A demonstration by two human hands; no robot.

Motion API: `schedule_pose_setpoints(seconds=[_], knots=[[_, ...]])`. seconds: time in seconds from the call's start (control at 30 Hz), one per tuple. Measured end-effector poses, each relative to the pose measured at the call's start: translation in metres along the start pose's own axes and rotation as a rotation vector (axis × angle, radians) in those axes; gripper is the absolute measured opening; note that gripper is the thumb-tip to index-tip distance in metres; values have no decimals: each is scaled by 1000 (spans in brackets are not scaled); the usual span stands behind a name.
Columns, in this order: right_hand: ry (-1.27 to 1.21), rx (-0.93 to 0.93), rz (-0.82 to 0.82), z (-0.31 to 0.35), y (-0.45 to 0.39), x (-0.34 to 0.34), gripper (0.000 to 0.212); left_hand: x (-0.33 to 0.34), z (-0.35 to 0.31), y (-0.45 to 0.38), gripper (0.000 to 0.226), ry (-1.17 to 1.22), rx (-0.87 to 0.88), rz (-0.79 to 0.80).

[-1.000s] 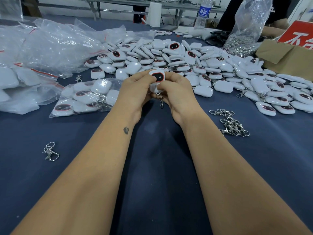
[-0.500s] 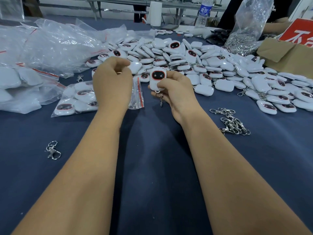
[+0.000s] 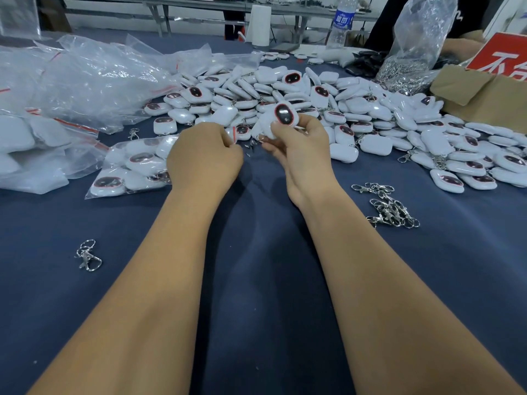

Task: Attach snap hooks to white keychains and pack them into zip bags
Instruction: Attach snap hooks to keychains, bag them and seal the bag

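- My right hand [image 3: 302, 151] has its grip clamped on a white keychain [image 3: 281, 118]. My thumb and fingers curl round it, and its dark oval face points up at me.
- My left hand [image 3: 204, 158] has its grip curled tight, pinching the open edge of a zip bag [image 3: 134, 166]. The red strip of the bag shows just past my knuckles.
- The keychain is up off the worktop [image 3: 256, 280], right beside the mouth of the bag.
- Small shiny metal bits hang between my two hands. They are too blurry for me to tell what they are.
- The zip bag lies to the left of my hands, and it has white keychains inside.
- A big pile of keychains [image 3: 356, 109] sits on the far side of my hands and spreads out to the right.
- A bunch of snap hooks [image 3: 390, 208] lies on the worktop to the right of my right arm.
- One lone snap hook [image 3: 88, 256] lies near me on the left.
- Clear plastic bags [image 3: 85, 81] are heaped far to the left.
- A water bottle [image 3: 342, 24] stands at the far edge.
- A brown cardboard box [image 3: 490, 98] is far to the right.
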State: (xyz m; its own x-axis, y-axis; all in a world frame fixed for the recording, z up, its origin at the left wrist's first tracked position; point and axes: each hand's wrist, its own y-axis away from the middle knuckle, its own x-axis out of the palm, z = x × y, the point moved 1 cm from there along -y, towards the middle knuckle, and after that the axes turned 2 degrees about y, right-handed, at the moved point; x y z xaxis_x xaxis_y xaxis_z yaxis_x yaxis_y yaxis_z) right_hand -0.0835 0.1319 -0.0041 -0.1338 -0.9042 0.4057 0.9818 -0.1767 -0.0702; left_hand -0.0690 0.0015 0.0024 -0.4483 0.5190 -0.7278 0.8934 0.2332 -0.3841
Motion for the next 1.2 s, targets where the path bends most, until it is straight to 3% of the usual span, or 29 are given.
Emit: schedule_pose_setpoints(seconds=[0.1, 0.23, 0.43, 0.6, 0.7, 0.9, 1.1, 1.2], knots=[[-237, 27, 70, 3, 2, 1, 16, -1, -3, 0, 16, 276, -36, -12], [-271, 50, 125, 3, 4, 2, 15, 2, -7, 2, 22, 636, -63, 92], [-266, 73, 106, 2, 5, 3, 18, -1, -9, -1, 25, 827, -153, 47], [-487, 122, 130, 6, 7, 3, 20, -1, -8, -2, 27, 763, -96, 57], [-327, 113, 143, 4, 8, 4, 15, 1, -7, 0, 28, 745, -29, 46], [308, -3, 103, 5, 9, 2, 3, -4, -9, -3, 36, 766, 61, -105], [688, -147, 114, 1, 12, 2, 14, -6, -10, -2, 29, 770, 88, -153], [817, -220, 169, -1, 11, 1, 35, -7, -12, 1, 27, 755, 124, -163]])
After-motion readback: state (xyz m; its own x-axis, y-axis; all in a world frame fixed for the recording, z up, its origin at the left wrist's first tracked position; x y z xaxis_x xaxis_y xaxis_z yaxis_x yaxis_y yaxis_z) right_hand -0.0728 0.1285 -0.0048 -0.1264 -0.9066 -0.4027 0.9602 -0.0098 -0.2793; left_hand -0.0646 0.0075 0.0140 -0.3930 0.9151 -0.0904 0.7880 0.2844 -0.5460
